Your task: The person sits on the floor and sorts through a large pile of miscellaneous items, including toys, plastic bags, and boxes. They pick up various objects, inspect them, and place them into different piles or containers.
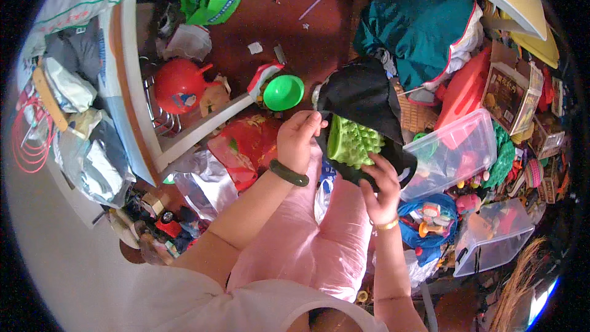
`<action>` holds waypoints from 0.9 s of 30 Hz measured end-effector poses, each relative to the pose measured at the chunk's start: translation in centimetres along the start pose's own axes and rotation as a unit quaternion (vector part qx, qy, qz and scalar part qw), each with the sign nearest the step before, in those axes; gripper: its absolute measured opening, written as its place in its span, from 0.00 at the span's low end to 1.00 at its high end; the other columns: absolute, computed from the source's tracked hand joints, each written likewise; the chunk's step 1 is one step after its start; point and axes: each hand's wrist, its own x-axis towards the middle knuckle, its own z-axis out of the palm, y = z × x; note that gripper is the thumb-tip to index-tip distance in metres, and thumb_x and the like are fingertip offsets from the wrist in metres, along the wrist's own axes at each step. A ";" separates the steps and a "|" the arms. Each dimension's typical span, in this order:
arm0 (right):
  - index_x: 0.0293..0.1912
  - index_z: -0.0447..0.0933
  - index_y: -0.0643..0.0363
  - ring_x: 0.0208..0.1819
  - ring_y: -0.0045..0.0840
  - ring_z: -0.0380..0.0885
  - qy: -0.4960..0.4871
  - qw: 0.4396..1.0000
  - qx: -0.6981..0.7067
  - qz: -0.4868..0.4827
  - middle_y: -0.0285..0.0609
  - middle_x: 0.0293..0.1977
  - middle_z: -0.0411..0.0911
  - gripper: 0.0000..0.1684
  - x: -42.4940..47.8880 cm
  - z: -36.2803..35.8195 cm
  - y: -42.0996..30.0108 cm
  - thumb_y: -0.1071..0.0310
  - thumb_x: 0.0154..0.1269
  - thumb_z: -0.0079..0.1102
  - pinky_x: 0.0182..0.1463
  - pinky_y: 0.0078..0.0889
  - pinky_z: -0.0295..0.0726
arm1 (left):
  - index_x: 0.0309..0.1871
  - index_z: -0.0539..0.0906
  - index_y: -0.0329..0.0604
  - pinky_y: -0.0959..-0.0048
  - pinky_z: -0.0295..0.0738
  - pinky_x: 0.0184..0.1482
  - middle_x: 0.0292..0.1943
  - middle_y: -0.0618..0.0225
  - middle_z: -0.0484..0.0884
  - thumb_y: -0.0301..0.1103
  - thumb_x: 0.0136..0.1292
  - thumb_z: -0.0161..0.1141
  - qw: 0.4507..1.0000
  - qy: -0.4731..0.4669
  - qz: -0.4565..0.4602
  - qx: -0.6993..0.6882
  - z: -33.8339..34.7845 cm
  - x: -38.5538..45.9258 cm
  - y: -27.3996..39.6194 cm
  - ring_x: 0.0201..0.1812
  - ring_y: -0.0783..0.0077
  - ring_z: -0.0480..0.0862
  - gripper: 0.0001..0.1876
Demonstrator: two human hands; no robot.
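Note:
My left hand [300,137], with a dark bangle at the wrist, pinches the left edge of a black cloth bag [362,94] above my lap. In the bag's opening lies a light green plastic thing with a bumpy surface [357,143]. My right hand [383,189] is at the lower right of that opening, fingertips at the green thing's lower edge and on the black cloth; whether they grip is unclear. Just beyond my left hand is a bright green plastic bowl [284,92].
A clear plastic bin [454,159], cardboard boxes [509,92] and a blue container of small items [428,221] crowd the right. Left are a red ball-like object [179,85], a red bag [246,145] and a white frame [207,124]. Dark green cloth [415,32] lies ahead.

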 end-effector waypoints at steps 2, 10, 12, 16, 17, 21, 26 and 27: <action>0.36 0.78 0.62 0.48 0.39 0.72 0.080 0.996 0.030 0.038 0.51 0.45 0.74 0.12 -1.8 -1.7 0.1 0.75 0.47 0.54 0.55 0.35 0.66 | 0.26 0.75 0.41 0.75 0.69 0.44 0.21 0.73 0.69 0.31 0.61 0.55 0.997 0.015 0.025 -0.076 0.7 -0.1 2.1 0.30 0.75 0.74 0.08; 0.42 0.75 0.64 0.39 0.18 0.73 0.253 0.912 0.162 0.280 0.37 0.38 0.76 0.12 -3.2 -5.5 7.3 0.79 0.56 0.51 0.44 0.20 0.71 | 0.25 0.74 0.39 0.80 0.69 0.38 0.24 0.72 0.72 0.30 0.61 0.55 0.989 0.094 0.100 -0.061 -2.5 2.8 8.9 0.30 0.79 0.73 0.09; 0.43 0.75 0.62 0.38 0.16 0.72 0.293 0.862 0.220 0.350 0.35 0.38 0.76 0.12 -1.2 -5.3 6.9 0.75 0.57 0.52 0.42 0.18 0.70 | 0.25 0.74 0.39 0.81 0.68 0.37 0.23 0.72 0.72 0.30 0.61 0.55 0.991 0.081 0.096 -0.034 -3.9 4.0 9.4 0.30 0.79 0.73 0.09; 0.46 0.74 0.59 0.38 0.17 0.72 0.284 0.821 0.290 0.401 0.35 0.40 0.75 0.15 6.1 -3.5 6.5 0.71 0.56 0.55 0.42 0.20 0.70 | 0.29 0.76 0.38 0.82 0.64 0.33 0.24 0.73 0.74 0.33 0.59 0.58 0.988 0.115 0.079 0.073 -5.9 6.2 11.1 0.30 0.83 0.71 0.08; 0.47 0.73 0.58 0.42 0.18 0.71 0.285 0.803 0.327 0.409 0.35 0.42 0.74 0.17 8.6 -2.7 6.3 0.70 0.56 0.56 0.43 0.22 0.70 | 0.29 0.77 0.37 0.81 0.64 0.33 0.26 0.73 0.75 0.33 0.56 0.59 0.977 0.125 0.067 0.162 -5.0 5.9 13.1 0.30 0.83 0.71 0.08; 0.56 0.66 0.58 0.45 0.22 0.69 0.272 0.799 0.426 0.326 0.37 0.49 0.70 0.28 18.8 -0.3 5.4 0.64 0.55 0.59 0.43 0.25 0.71 | 0.35 0.79 0.36 0.76 0.66 0.40 0.32 0.69 0.76 0.33 0.56 0.57 0.976 0.073 0.063 0.194 -7.5 6.2 15.5 0.36 0.76 0.72 0.09; 0.62 0.59 0.59 0.43 0.21 0.70 0.097 0.867 0.454 0.181 0.36 0.44 0.74 0.37 24.1 2.7 1.0 0.62 0.55 0.62 0.45 0.23 0.71 | 0.32 0.77 0.38 0.78 0.68 0.34 0.31 0.70 0.75 0.29 0.55 0.55 0.850 -0.055 0.181 0.492 -6.6 4.8 21.5 0.32 0.79 0.72 0.05; 0.61 0.59 0.60 0.44 0.21 0.70 0.094 0.865 0.415 0.265 0.36 0.45 0.73 0.36 23.9 2.3 -0.8 0.61 0.55 0.61 0.48 0.24 0.70 | 0.32 0.77 0.38 0.79 0.68 0.32 0.31 0.71 0.74 0.28 0.55 0.54 0.803 -0.075 0.215 0.551 -6.2 3.8 22.4 0.31 0.80 0.73 0.04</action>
